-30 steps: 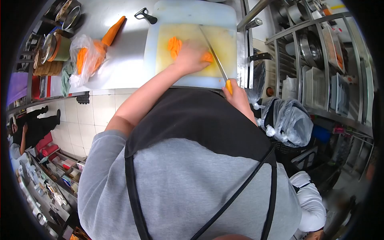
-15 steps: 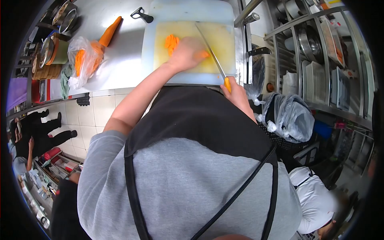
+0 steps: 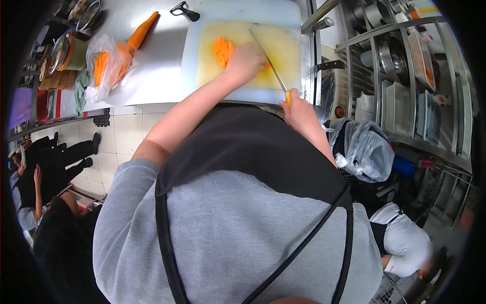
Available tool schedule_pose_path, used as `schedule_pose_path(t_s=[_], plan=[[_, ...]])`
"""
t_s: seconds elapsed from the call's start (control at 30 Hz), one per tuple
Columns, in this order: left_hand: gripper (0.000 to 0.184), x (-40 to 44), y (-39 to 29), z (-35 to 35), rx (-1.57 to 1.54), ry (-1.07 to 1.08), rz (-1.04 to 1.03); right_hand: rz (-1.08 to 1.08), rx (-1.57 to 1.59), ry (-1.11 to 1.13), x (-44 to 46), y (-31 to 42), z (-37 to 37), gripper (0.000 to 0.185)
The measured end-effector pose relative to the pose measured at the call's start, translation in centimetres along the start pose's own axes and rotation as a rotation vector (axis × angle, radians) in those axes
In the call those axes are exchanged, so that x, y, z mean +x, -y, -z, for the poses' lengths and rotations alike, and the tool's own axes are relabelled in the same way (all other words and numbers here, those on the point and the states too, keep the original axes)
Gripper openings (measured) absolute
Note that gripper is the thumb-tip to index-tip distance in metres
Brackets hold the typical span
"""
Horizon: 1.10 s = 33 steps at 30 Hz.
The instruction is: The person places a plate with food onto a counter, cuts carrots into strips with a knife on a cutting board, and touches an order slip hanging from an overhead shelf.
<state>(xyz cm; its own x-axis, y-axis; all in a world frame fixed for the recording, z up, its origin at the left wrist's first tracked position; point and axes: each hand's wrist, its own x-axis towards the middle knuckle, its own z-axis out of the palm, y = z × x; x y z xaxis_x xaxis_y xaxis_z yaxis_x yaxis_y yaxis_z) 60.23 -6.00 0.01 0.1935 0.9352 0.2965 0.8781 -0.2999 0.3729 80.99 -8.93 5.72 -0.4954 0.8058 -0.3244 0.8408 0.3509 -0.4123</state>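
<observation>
My left hand (image 3: pixel 246 63) is over the yellow-stained cutting board (image 3: pixel 212 30), its fingers bent down on orange carrot pieces (image 3: pixel 266 66) that are mostly hidden beneath it. Around the yellow handle of a long knife (image 3: pixel 274 69) my right hand (image 3: pixel 298 107) is closed. The blade points up and left across the board, close beside the left fingertips. A pile of orange carrot slices (image 3: pixel 223 51) lies just left of my left hand. Under the yellow board is a larger pale board (image 3: pixel 190 66).
A black peeler (image 3: pixel 185 11), a whole carrot (image 3: pixel 143 30) and a plastic bag of carrots (image 3: pixel 109 68) lie on the steel counter (image 3: pixel 157 66). Another knife (image 3: pixel 331 65) is at the right edge. Other people are at the lower left and lower right.
The knife and both hands stay in nearly the same places, with my left hand less blurred. At the left, people have moved further into view; the person at lower right has shifted.
</observation>
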Motion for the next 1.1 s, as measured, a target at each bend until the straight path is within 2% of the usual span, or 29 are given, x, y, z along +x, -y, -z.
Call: schedule_pose_path(t_s=[0.1,0.23,0.3,0.4,0.6,0.83,1.03,1.1], plan=[[0.015,0.1,0.1,-0.4,0.0,0.055,0.018,0.016,-0.001,0.026,0.3,1.0,0.9,0.029],[0.016,0.0,0.1,-0.4,-0.063,0.066,0.03,-0.033,0.032,0.014,1.8,0.8,-1.4,0.026],[0.016,-0.1,0.1,-0.5,-0.088,0.063,0.026,-0.004,0.031,-0.084,3.7,0.0,-3.2,0.028],[0.016,-0.3,0.2,-0.7,-0.097,0.027,0.003,-0.02,-0.003,-0.088,5.4,0.8,-2.8,0.028],[0.016,-0.3,0.3,-0.5,-0.13,0.009,0.008,-0.08,0.021,-0.016,2.1,1.2,-2.0,0.028],[0.016,-0.3,0.5,-0.7,-0.154,-0.037,-0.015,0.002,-0.027,-0.107,5.6,1.5,-2.3,0.028],[0.013,-0.3,0.4,-0.5,-0.158,-0.018,0.005,-0.089,0.0,-0.018,3.0,1.7,-2.3,0.027],[0.012,-0.4,0.4,-0.5,-0.177,-0.034,-0.008,-0.025,0.022,-0.097,4.6,1.4,-3.2,0.027]])
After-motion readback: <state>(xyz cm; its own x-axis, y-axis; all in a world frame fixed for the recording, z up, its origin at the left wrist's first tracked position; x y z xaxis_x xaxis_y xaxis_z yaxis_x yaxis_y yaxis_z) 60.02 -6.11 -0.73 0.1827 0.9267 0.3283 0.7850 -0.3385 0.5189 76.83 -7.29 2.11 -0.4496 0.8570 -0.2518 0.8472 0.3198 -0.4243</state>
